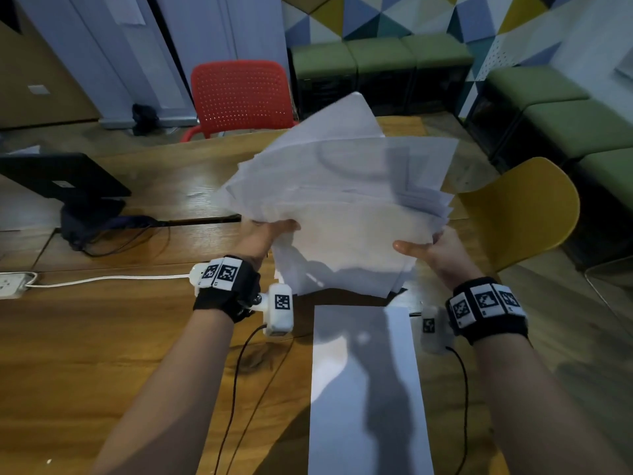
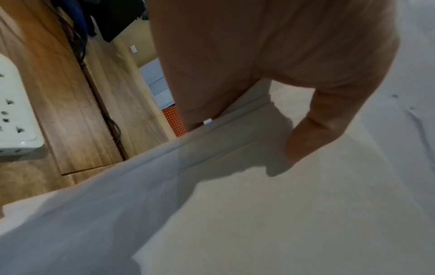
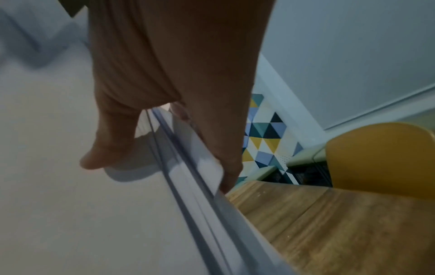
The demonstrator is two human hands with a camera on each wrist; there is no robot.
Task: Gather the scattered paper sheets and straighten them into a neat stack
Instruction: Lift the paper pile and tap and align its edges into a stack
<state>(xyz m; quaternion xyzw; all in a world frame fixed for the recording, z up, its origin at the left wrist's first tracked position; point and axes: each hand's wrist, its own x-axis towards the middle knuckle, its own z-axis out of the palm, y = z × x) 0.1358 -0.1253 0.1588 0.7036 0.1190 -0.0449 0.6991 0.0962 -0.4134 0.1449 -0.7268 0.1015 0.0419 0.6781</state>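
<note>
A loose, fanned bundle of white paper sheets [image 1: 342,200] is lifted above the wooden table [image 1: 102,337], its edges uneven. My left hand [image 1: 270,234] grips the bundle's left edge, thumb on top; the left wrist view shows that thumb [image 2: 306,137] pressed on the top sheet [image 2: 259,214]. My right hand [image 1: 424,246] grips the right edge, and in the right wrist view its thumb [image 3: 101,154] lies over the sheets [image 3: 70,204] with fingers under the layered edge. One more white sheet [image 1: 363,389] lies flat on the table in front of me.
A dark laptop [image 1: 65,180] and cables sit at the left, with a white power strip [image 1: 10,284] near the left edge. A red chair [image 1: 239,94] stands behind the table, a yellow chair [image 1: 527,207] at its right, green ottomans [image 1: 380,56] beyond.
</note>
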